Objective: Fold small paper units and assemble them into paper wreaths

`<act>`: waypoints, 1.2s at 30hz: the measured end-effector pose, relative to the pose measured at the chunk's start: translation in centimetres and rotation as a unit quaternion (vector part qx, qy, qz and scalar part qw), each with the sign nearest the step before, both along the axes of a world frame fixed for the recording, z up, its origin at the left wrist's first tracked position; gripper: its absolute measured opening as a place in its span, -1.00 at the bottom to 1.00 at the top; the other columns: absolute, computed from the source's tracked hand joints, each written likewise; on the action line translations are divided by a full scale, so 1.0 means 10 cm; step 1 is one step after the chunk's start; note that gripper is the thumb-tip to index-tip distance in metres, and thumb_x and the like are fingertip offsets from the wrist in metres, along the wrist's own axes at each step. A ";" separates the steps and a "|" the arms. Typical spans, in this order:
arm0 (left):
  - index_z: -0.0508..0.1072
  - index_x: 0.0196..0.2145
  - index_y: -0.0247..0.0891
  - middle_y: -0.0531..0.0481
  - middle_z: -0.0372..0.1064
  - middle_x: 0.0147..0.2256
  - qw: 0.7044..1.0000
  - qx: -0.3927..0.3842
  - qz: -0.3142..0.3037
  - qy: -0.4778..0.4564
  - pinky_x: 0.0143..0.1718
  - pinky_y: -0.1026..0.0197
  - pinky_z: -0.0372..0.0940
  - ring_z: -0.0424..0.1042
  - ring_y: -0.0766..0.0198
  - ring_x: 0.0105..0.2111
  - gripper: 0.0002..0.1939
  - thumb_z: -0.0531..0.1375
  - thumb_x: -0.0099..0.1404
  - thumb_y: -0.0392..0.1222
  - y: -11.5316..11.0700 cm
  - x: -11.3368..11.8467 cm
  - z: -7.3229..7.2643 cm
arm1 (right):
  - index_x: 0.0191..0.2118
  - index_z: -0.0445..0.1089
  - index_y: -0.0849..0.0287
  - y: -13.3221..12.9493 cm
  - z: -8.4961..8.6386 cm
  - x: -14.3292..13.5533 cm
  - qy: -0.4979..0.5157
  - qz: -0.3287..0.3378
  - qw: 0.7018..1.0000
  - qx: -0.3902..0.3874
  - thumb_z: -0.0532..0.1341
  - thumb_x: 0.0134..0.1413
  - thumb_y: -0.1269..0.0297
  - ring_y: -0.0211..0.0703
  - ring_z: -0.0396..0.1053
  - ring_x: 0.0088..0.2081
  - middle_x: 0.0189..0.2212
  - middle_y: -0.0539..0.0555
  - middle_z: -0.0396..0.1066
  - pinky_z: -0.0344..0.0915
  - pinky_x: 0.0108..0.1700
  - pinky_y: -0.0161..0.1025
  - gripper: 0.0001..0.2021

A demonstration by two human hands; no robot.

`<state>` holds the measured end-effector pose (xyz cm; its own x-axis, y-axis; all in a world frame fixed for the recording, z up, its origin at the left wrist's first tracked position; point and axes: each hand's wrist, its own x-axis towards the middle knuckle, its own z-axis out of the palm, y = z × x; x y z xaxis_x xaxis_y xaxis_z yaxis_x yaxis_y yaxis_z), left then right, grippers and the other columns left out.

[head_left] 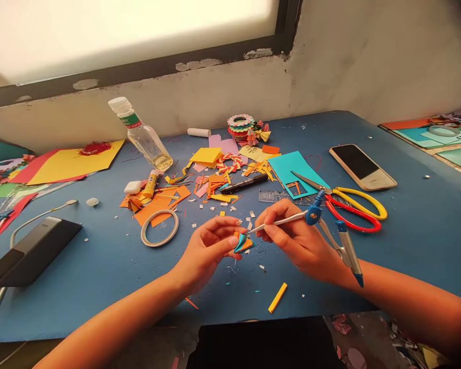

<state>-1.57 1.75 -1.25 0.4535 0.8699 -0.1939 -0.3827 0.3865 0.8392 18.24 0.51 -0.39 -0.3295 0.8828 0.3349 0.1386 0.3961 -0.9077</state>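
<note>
Between the thumb and fingers of my left hand is a small folded paper piece in blue and orange. My right hand grips a drawing compass by one metal leg, its blue-topped hinge rising above the knuckles and the other leg hanging over the wrist. The compass point touches or nearly touches the top of the folded paper. Both hands are just above the blue table. Small white paper bits lie around and behind the fingers. A yellow folded strip rests in front of the right hand.
Red-and-yellow scissors and a phone lie right. Behind the hands are a black marker, a turquoise sheet and orange scraps. A tape roll, a tilted-looking bottle and a black power bank are left.
</note>
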 end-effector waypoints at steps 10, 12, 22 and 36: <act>0.51 -0.27 -0.21 0.04 0.51 -0.35 0.999 0.009 -0.033 -0.032 -0.50 0.39 0.40 0.47 0.36 -0.42 -0.77 0.36 0.07 -0.32 -0.04 -0.01 0.05 | -0.21 0.14 0.04 -0.04 -0.01 0.03 0.050 0.057 0.995 0.058 0.01 0.27 0.39 -0.25 0.32 -0.31 -0.35 0.00 0.30 0.32 -0.32 -0.25 -0.93; 0.51 -0.29 -0.22 0.04 0.51 -0.37 0.999 0.012 -0.033 -0.035 -0.50 0.38 0.39 0.47 0.35 -0.44 -0.77 0.37 0.05 -0.32 -0.05 -0.01 0.05 | -0.21 0.13 0.04 -0.06 -0.01 0.02 0.066 0.058 0.995 0.056 0.00 0.28 0.38 -0.26 0.32 -0.35 -0.35 0.01 0.31 0.33 -0.35 -0.25 -0.93; 0.51 -0.27 -0.15 0.07 0.52 -0.33 0.995 0.085 -0.039 -0.036 -0.38 0.38 0.41 0.46 0.39 -0.38 -0.77 0.34 0.10 -0.37 -0.09 -0.07 0.03 | -0.24 0.14 -0.02 -0.09 0.04 0.03 0.077 0.023 0.991 0.106 0.03 0.25 0.38 -0.24 0.36 -0.42 -0.41 -0.01 0.35 0.34 -0.41 -0.24 -0.90; 0.50 -0.26 -0.15 0.04 0.50 -0.31 0.995 0.084 -0.044 -0.037 -0.42 0.36 0.45 0.47 0.37 -0.38 -0.78 0.32 0.12 -0.37 -0.12 -0.06 0.04 | -0.26 0.12 -0.05 -0.12 0.08 0.03 0.036 0.054 0.992 0.105 0.04 0.21 0.42 -0.20 0.39 -0.44 -0.40 -0.01 0.37 0.34 -0.47 -0.22 -0.85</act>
<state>-2.15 0.54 -0.84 0.5368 0.8436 -0.0123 -0.4173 0.2782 0.8651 18.54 -0.68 0.41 -0.3866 0.7524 0.5334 0.0230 0.5861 -0.8099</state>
